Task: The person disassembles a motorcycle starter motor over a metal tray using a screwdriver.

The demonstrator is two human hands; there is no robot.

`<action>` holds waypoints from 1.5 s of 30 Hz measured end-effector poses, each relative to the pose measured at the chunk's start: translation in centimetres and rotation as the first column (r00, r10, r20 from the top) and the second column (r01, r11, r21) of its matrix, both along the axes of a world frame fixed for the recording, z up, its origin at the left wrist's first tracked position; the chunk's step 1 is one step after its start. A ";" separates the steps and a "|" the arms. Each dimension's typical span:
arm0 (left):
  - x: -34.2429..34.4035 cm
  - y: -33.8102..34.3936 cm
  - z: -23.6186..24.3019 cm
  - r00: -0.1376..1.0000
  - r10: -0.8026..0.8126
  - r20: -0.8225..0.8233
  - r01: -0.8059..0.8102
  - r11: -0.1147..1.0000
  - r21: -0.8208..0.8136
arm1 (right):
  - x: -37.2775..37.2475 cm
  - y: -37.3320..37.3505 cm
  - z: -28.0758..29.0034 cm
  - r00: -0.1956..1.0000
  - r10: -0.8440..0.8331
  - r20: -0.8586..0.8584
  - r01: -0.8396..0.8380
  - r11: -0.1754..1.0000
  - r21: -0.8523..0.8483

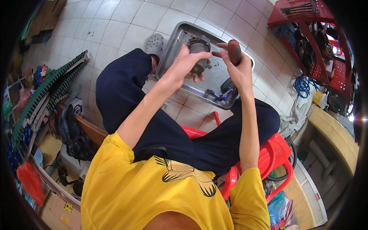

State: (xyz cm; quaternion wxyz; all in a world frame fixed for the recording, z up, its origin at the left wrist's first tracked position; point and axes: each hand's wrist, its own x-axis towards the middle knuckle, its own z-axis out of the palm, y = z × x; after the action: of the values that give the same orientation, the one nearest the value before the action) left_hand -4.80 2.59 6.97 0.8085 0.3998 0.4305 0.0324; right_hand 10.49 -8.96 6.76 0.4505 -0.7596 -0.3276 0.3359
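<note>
My left hand point(188, 63) is wrapped round a grey cylindrical motor point(199, 46), with the thumb across its side. Dark metal fittings show at the motor's far end. It is held over a shallow metal tray point(171, 57). Just to the right, my right hand point(238, 69) grips a tool by its thick reddish-brown handle point(234, 51), the butt pointing up and away. The tool's working end is hidden, so its kind does not show. In the near right part of the tray lie a blue and black tool point(219, 96) and a black object point(228, 85).
A red perforated rack point(303, 15) with tools stands at the far right, a coil of blue cable point(303, 85) below it. Under me is a red plastic chair point(274, 153). Green-edged strips point(50, 92) and a dark plaid bag point(73, 132) are on the left.
</note>
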 end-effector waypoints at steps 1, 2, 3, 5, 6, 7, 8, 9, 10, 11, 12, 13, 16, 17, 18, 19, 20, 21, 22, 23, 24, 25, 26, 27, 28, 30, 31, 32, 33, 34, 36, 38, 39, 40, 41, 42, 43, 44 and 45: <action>0.0 0.0 -0.3 1.000 0.007 0.010 -0.007 1.000 -0.002 | -0.1 0.0 0.0 1.000 -0.009 0.012 0.009 1.000 -0.002; 0.0 0.1 -0.7 1.000 0.013 0.020 -0.012 1.000 -0.004 | -0.1 0.0 -0.1 0.999 -0.003 0.033 0.003 1.000 0.003; 0.1 0.2 -0.9 0.999 0.018 0.031 -0.018 1.000 -0.005 | -0.1 0.0 -0.1 0.999 0.001 0.054 -0.002 1.000 0.009; 0.1 0.1 -1.0 1.000 0.006 -0.022 -0.005 0.999 0.051 | 0.0 0.0 -0.2 0.997 -0.002 0.079 0.000 1.000 0.022; 0.1 0.1 -1.0 0.999 0.000 -0.048 0.004 0.997 0.078 | 0.1 0.0 -0.2 0.996 -0.010 0.084 0.008 1.000 0.028; 0.1 0.0 -1.1 0.998 -0.013 -0.059 0.019 0.994 0.106 | 0.2 0.0 -0.1 0.996 -0.019 0.088 0.016 0.999 0.035; 0.1 0.0 -1.2 0.997 -0.026 -0.069 0.035 0.990 0.134 | 0.3 0.0 0.0 0.996 -0.023 0.088 0.022 1.000 0.022; 0.1 -0.1 -1.4 0.996 -0.039 -0.078 0.051 0.986 0.159 | 0.4 -0.1 0.2 0.996 -0.027 0.090 0.027 1.000 0.007; 0.1 -0.1 -1.7 0.995 -0.062 -0.083 0.075 0.982 0.171 | 0.5 -0.2 0.2 0.995 -0.031 0.092 0.032 0.999 -0.009; 0.0 0.0 -2.1 0.992 -0.085 -0.088 0.100 0.978 0.184 | 0.6 -0.4 0.0 0.995 -0.038 0.095 0.037 0.999 0.014; 0.1 0.0 -2.3 0.990 -0.108 -0.094 0.125 0.972 0.197 | 0.7 -0.4 -0.2 0.994 -0.045 0.099 0.042 0.998 0.037; 0.1 -0.2 -2.4 0.980 -0.132 -0.148 0.169 0.947 0.272 | 0.8 -0.5 -0.3 0.993 -0.053 0.102 0.047 0.997 0.061; 0.4 -0.5 -2.5 0.938 -0.183 -0.293 0.309 0.825 0.473 | 1.1 -1.0 0.1 0.989 -0.069 0.133 0.069 0.998 0.003; 0.4 -0.2 -2.5 0.923 -0.199 -0.328 0.354 0.770 0.530 | 1.2 -1.2 -0.1 0.982 -0.063 0.180 0.059 0.998 0.027; 0.5 0.1 -2.7 0.908 -0.216 -0.360 0.400 0.708 0.583 | 1.3 -1.4 -0.3 0.971 -0.061 0.230 0.051 0.997 0.049; 0.6 0.3 -3.2 0.911 -0.202 -0.361 0.386 0.731 0.564 | 1.4 -1.5 -0.4 0.958 -0.062 0.279 0.044 0.997 0.071; 0.7 0.6 -4.2 0.913 -0.190 -0.361 0.372 0.752 0.544 | 1.5 -1.7 -0.5 0.949 -0.062 0.311 0.045 0.997 0.062; 0.7 0.9 -5.2 0.914 -0.178 -0.365 0.359 0.773 0.523 | 1.5 -1.7 -0.3 0.939 -0.061 0.338 0.046 0.998 0.052; 0.6 1.2 -6.2 0.915 -0.127 -0.382 0.331 0.779 0.533 | 1.6 -1.8 -0.1 0.929 -0.060 0.366 0.047 0.998 0.043; 0.5 1.4 -7.4 0.910 -0.083 -0.407 0.326 0.749 0.576 | 1.6 -1.9 0.0 0.932 -0.062 0.358 0.049 0.998 0.048; 0.4 1.8 -8.8 0.903 -0.037 -0.427 0.322 0.716 0.620 | 1.7 -1.9 0.2 0.935 -0.066 0.349 0.050 0.997 0.055; -0.1 2.2 -10.1 0.895 -0.008 -0.445 0.324 0.697 0.640 | 1.8 -1.8 0.3 0.939 -0.069 0.337 0.050 0.997 0.065; -0.5 2.6 -11.3 0.887 0.022 -0.462 0.327 0.677 0.660 | 2.0 -1.8 0.5 0.937 -0.072 0.343 0.053 0.997 0.063; -0.7 2.6 -11.7 0.878 0.048 -0.477 0.332 0.656 0.677 | 2.2 -1.9 0.8 0.934 -0.077 0.349 0.060 0.996 0.059; -0.8 2.5 -12.0 0.866 0.062 -0.497 0.335 0.667 0.666 | 2.3 -2.0 0.9 0.931 -0.081 0.355 0.066 0.996 0.055; -1.1 2.2 -12.7 0.840 0.093 -0.534 0.334 0.687 0.645 | 2.6 -2.2 1.3 0.928 -0.104 0.358 0.078 0.993 0.085; -1.3 1.9 -13.2 0.809 0.105 -0.578 0.420 0.585 0.694 | 2.6 -2.3 1.4 0.926 -0.114 0.360 0.082 0.992 0.101; -1.6 1.5 -13.8 0.777 0.125 -0.618 0.501 0.473 0.725 | 2.6 -2.3 1.3 0.929 -0.143 0.341 0.106 0.987 0.123; -1.4 1.1 -13.6 0.746 0.148 -0.649 0.573 0.353 0.739 | 2.7 -2.4 1.2 0.930 -0.173 0.324 0.132 0.981 0.145; -1.2 0.8 -13.5 0.736 0.096 -0.670 0.606 0.347 0.716 | 2.8 -2.5 1.1 0.930 -0.202 0.308 0.157 0.974 0.165; -1.0 0.3 -13.0 0.706 -0.004 -0.708 0.668 0.334 0.665 | 3.0 -2.4 1.1 0.940 -0.272 0.204 0.221 0.945 0.243; -1.8 0.4 -15.3 0.717 -0.035 -0.696 0.667 0.325 0.671 | 2.9 -2.0 1.3 0.944 -0.316 0.098 0.273 0.910 0.312; -1.8 0.3 -15.7 0.721 -0.045 -0.691 0.664 0.330 0.671 | 2.9 -1.9 1.6 0.939 -0.340 0.050 0.304 0.891 0.337; -1.9 0.2 -16.0 0.725 -0.055 -0.686 0.661 0.334 0.672 | 3.0 -1.9 1.8 0.933 -0.361 0.002 0.336 0.870 0.360; -2.1 -0.1 -16.2 0.726 -0.055 -0.685 0.655 0.358 0.665 | 2.9 -2.0 2.0 0.931 -0.365 0.005 0.341 0.873 0.349; -2.2 -0.5 -16.1 0.729 -0.055 -0.682 0.647 0.379 0.661 | 2.9 -2.2 2.3 0.928 -0.372 0.010 0.347 0.874 0.341; -2.3 -0.7 -16.0 0.732 -0.054 -0.679 0.639 0.400 0.657 | 2.9 -2.2 2.5 0.926 -0.378 0.014 0.352 0.875 0.333; -2.4 -0.6 -15.9 0.735 -0.064 -0.675 0.641 0.389 0.662 | 3.0 -2.2 2.7 0.927 -0.375 0.022 0.349 0.881 0.318; -2.5 -0.7 -15.9 0.738 -0.076 -0.670 0.643 0.378 0.666 | 3.0 -2.3 2.8 0.928 -0.372 0.030 0.346 0.888 0.302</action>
State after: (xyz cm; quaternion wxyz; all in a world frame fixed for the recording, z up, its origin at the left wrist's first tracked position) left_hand -7.30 1.93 -8.89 0.3160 0.8315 0.4538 -0.0535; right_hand 13.46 -11.25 9.57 0.5971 -0.7461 -0.2464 0.1616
